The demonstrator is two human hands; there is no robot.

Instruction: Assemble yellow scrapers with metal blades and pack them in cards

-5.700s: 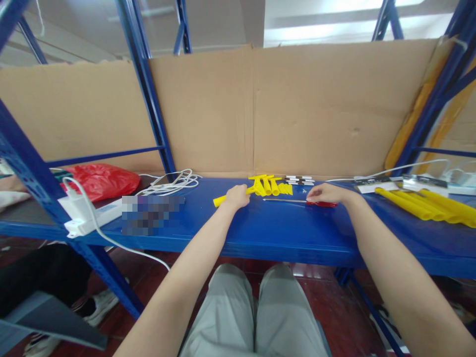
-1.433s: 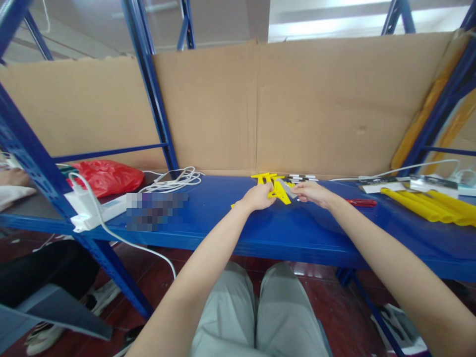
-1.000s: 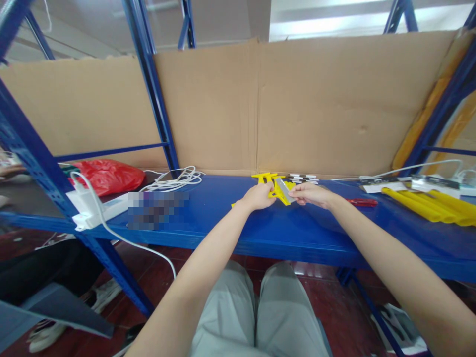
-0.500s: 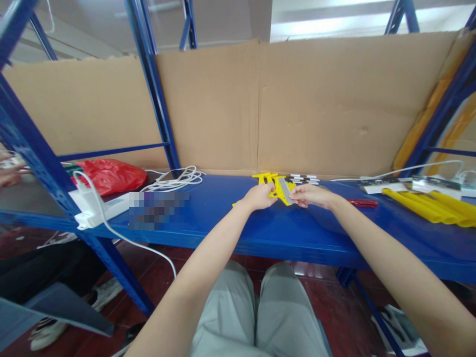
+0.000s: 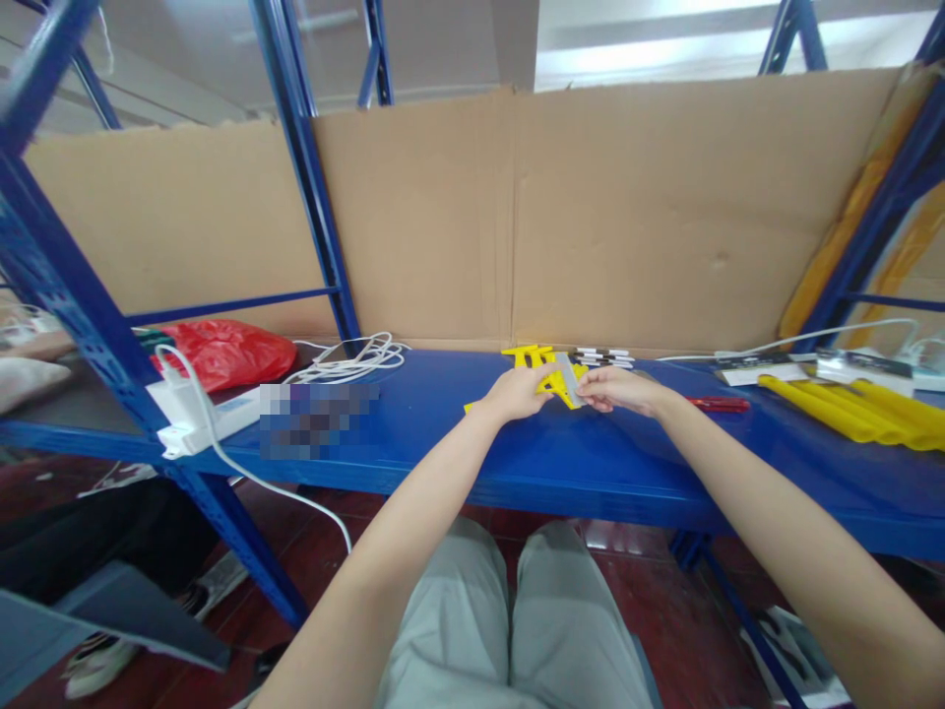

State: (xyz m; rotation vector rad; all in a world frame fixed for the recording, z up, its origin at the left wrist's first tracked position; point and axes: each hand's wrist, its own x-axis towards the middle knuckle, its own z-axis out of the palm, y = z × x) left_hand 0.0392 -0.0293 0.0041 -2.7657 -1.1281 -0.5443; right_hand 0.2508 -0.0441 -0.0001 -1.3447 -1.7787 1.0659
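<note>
At the middle of the blue shelf, my left hand (image 5: 520, 392) is closed on a yellow plastic piece (image 5: 547, 384) with cut-outs; its exact kind is unclear. A flat grey strip (image 5: 570, 378) lies slanted against this piece. The fingertips of my right hand (image 5: 614, 387) pinch the strip's lower right edge. Behind my left hand, more yellow plastic parts (image 5: 526, 353) rest on the shelf, partly hidden by the hand. Several black-and-white pens or markers (image 5: 605, 355) lie just beyond my right hand.
A red tool-like object (image 5: 720, 405) and yellow tubes (image 5: 849, 409) lie to the right, near white boxes (image 5: 863, 371). On the left are a white power strip (image 5: 214, 418), coiled white cable (image 5: 361, 356) and red bag (image 5: 232, 353). Cardboard (image 5: 627, 217) stands behind. Another person's arm (image 5: 44, 347) shows far left.
My left fingers have shifted slightly over the yellow piece, towards the grey strip. My right hand keeps its pinch. At the far left, the other person's arm has moved.
</note>
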